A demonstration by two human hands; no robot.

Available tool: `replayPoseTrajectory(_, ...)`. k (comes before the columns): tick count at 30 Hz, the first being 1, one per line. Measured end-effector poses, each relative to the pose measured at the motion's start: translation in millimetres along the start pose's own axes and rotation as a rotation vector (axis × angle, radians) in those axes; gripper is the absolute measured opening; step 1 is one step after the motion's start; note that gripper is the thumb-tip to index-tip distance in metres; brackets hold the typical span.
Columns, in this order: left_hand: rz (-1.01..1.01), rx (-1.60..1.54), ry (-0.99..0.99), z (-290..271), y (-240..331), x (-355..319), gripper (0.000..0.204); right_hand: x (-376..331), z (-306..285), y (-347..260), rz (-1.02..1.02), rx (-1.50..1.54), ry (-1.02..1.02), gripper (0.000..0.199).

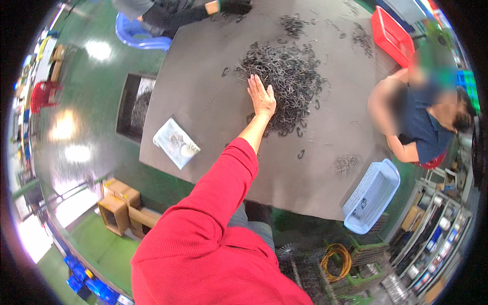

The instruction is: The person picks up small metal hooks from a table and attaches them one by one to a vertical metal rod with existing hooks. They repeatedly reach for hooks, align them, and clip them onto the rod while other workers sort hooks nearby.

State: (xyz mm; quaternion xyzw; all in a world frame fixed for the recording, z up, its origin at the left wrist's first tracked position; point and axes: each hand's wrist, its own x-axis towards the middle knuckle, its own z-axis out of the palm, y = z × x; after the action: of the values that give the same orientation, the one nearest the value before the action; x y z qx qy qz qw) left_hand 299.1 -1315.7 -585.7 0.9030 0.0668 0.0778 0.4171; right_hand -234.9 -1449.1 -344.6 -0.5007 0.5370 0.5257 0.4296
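A large heap of small black metal hooks (290,76) lies on the grey table (203,101). My left hand (262,96) rests against the heap's near left side, palm down. Its fingers are stretched out, and nothing shows in its grasp. A few loose hooks lie around the heap, one of them a single black hook (301,153) on its near side. Nearer the right edge sits a small cluster of thin metal pieces (346,163). My right hand does not show.
A clear plastic bag (176,143) lies at the table's left edge. A light blue basket (389,188) stands at the near right corner, a red tray (386,38) at the far right. One person (427,122) sits on the right; another's dark sleeve (178,20) reaches in at far left.
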Motion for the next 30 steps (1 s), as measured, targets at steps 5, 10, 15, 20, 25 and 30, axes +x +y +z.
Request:
replayPoseTrajectory(5,0.090,0.112,-0.170,-26.7,15.9,-8.6,0.061,-23.1,68.7,69.2,0.290,0.240,-0.327,0.032)
replayPoseTrajectory(10,0.830,0.145,-0.517,-129.4,14.9,-48.5,0.049,-27.0,125.4,77.1,0.100,0.035,-0.433,0.034)
replayPoseTrajectory(15,1.696,0.470,-1.162,-174.5,-41.0,-68.4,0.049,-88.7,153.0,25.0,-0.213,-0.032,0.469,0.039)
replayPoseTrajectory(20,1.754,0.745,-0.994,-143.6,-18.1,-48.9,0.051,-130.9,189.4,90.7,-0.255,0.386,0.922,0.031)
replayPoseTrajectory(25,1.591,0.714,-0.882,-111.5,25.5,-37.6,0.049,-182.8,168.9,216.3,-0.148,0.808,1.908,0.013)
replayPoseTrajectory(30,1.432,0.529,-0.729,-131.1,72.6,-94.4,0.040,-167.2,103.5,396.1,-0.195,1.379,2.197,0.058)
